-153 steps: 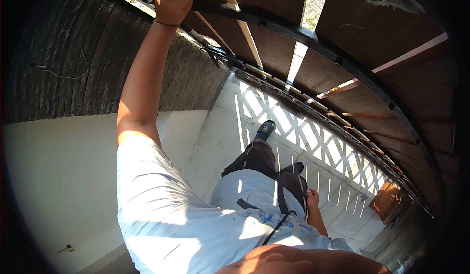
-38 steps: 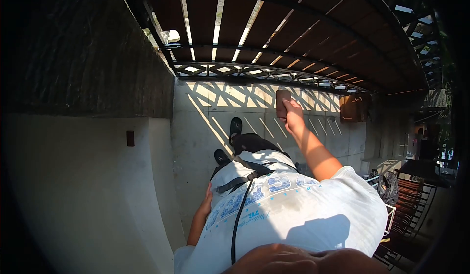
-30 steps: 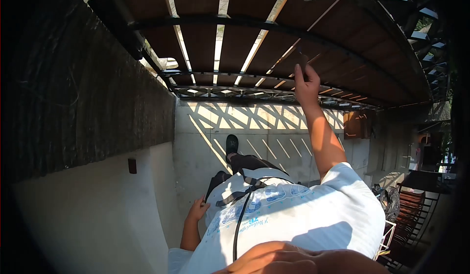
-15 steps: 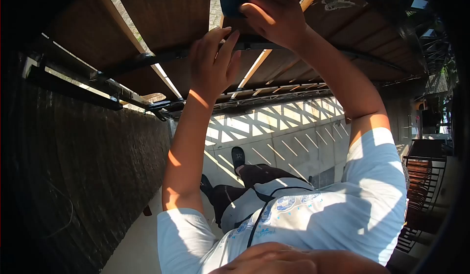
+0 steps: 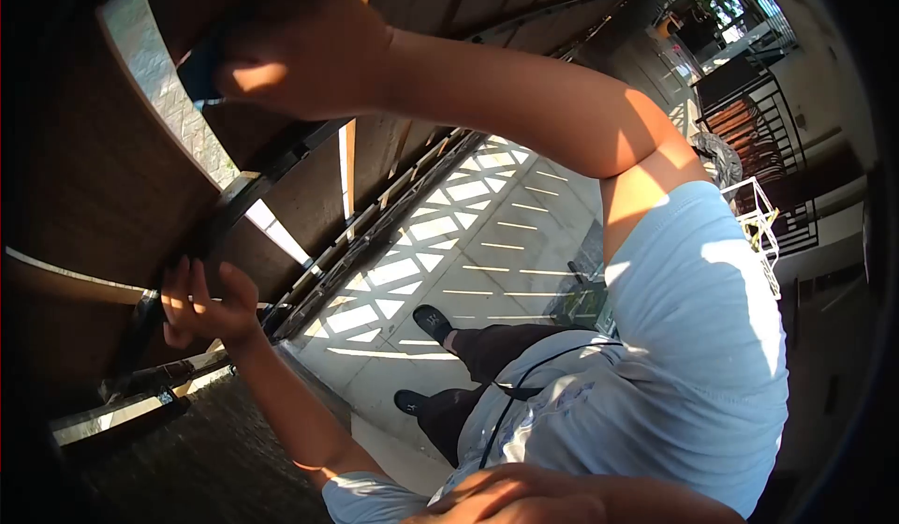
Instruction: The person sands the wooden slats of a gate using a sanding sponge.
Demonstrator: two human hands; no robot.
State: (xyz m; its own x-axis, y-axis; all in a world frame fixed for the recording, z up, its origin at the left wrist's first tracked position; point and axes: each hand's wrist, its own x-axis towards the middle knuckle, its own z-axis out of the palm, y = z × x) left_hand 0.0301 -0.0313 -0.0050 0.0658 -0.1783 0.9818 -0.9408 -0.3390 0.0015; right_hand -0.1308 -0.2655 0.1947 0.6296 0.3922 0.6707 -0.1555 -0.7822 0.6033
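Note:
My right hand is wrapped round a small dark teal block, held up against the brown wooden slats of a tall gate. Most of the block is hidden under the fingers and in shadow; its kind does not show. Lower down, my left hand has its fingers apart and holds nothing. Its fingertips are right at the dark metal crossbar that runs across the slats.
Sunlit gaps part the slats. Paved floor with striped shadows lies below, under my dark shoes. On the right are a white wire rack and a dark metal railing. A dark rough panel stands at lower left.
My view has turned and shifted along the gate. The right hand has moved left with the teal block in it. My left hand now appears lower and farther left, fingers still apart.

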